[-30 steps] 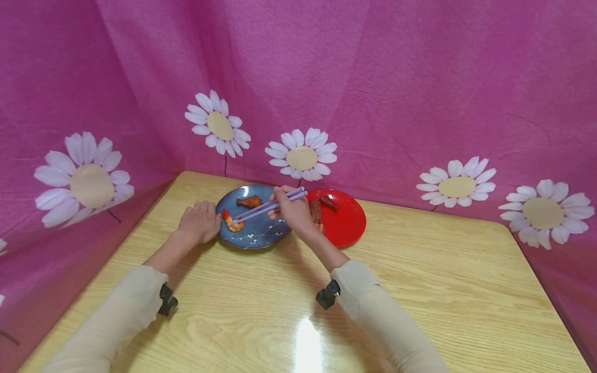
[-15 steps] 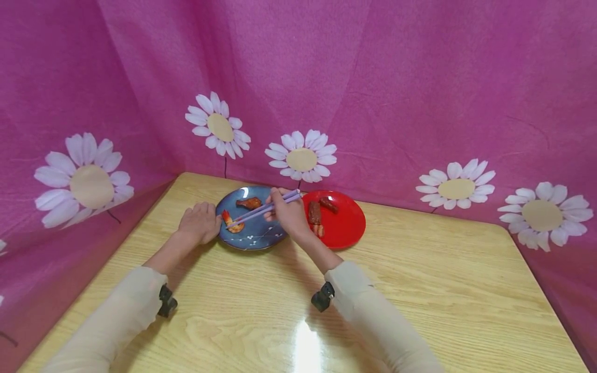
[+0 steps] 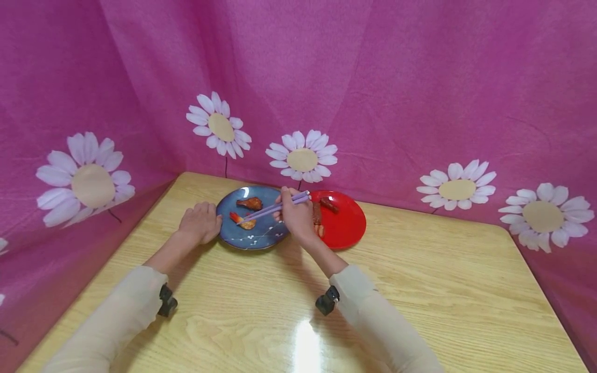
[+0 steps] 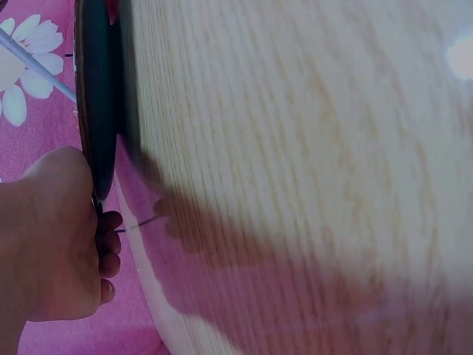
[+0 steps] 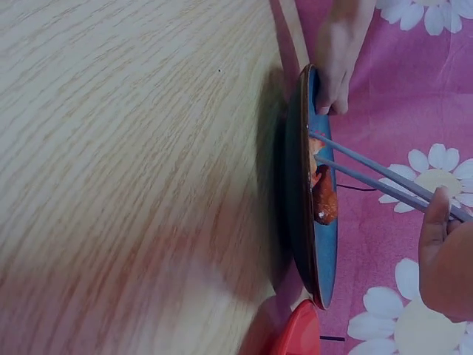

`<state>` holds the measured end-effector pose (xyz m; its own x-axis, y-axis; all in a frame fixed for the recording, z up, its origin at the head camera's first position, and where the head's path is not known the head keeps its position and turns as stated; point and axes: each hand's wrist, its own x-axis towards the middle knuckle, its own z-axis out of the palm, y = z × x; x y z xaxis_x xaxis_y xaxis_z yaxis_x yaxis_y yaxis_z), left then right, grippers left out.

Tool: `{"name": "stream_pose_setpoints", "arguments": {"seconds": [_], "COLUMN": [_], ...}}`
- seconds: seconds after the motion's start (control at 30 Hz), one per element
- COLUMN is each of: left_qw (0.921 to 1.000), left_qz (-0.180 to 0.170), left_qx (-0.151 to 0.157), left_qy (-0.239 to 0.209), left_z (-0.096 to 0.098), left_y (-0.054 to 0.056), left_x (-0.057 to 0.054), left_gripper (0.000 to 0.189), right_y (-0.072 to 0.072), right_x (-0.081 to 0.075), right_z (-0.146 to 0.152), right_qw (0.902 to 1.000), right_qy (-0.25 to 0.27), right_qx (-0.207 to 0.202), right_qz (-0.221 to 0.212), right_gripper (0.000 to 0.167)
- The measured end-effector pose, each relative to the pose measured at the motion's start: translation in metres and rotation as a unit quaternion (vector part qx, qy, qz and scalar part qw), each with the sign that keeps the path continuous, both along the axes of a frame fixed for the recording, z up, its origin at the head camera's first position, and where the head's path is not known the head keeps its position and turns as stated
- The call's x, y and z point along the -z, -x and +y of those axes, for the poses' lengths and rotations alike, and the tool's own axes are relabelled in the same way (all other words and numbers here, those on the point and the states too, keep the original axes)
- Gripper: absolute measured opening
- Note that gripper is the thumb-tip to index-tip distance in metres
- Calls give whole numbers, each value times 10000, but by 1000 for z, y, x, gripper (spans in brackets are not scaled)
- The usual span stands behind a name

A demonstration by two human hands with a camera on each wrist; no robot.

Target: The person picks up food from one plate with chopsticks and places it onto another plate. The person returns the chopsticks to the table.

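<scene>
My left hand [image 3: 200, 223] grips the left rim of a blue plate [image 3: 254, 238] with a white blossom pattern. In the left wrist view, its curled fingers [image 4: 111, 262] lie at the plate's edge. My right hand [image 3: 297, 215] holds a pair of purple chopsticks [image 3: 275, 209], slanting down to the left. Their tips touch a shrimp [image 3: 248, 225] with a red tail, which sits on the blue plate. Whether the tips pinch the shrimp or only rest on it, I cannot tell. A browned chicken drumstick [image 3: 250, 203] lies behind the shrimp on the same plate.
Right beside the blue plate stands a red plate [image 3: 350, 225] bearing several pieces of brown meat [image 3: 330, 205], partly hidden by my right hand. Both plates stand on a wooden table [image 3: 420, 290]. A pink cloth [image 3: 373, 93] with daisies hangs behind and at the sides.
Over the last half second the shrimp has shifted a little to the right on the blue plate, along with the chopsticks and my right hand. My left hand has stayed at the rim.
</scene>
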<state>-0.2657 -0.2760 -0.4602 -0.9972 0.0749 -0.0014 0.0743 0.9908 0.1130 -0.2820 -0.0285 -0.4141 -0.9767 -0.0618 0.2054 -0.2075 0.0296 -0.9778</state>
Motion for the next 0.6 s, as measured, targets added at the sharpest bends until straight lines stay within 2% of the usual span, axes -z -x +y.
{"name": "stream_pose_setpoints", "arguments": {"seconds": [0.27,0.43,0.6], "left_qw": [10000,10000,9999], "left_qz": [-30,-31,-152], "left_qx": [13,-11,-50], "left_qy": [49,5,21], "left_z": [1,2,2], "left_y": [0,1,1], "left_x": [-2,-2,-2], "left_gripper": [35,35,36], "right_y": [2,5,6], "right_x": [-2,-3,-6], "right_z": [12,18,24], "right_qw": [9993,9993,9986], "right_qy": [-188,304,439], "right_qx": [201,164,230], "right_qz": [248,149,188], "right_gripper": [37,37,36]}}
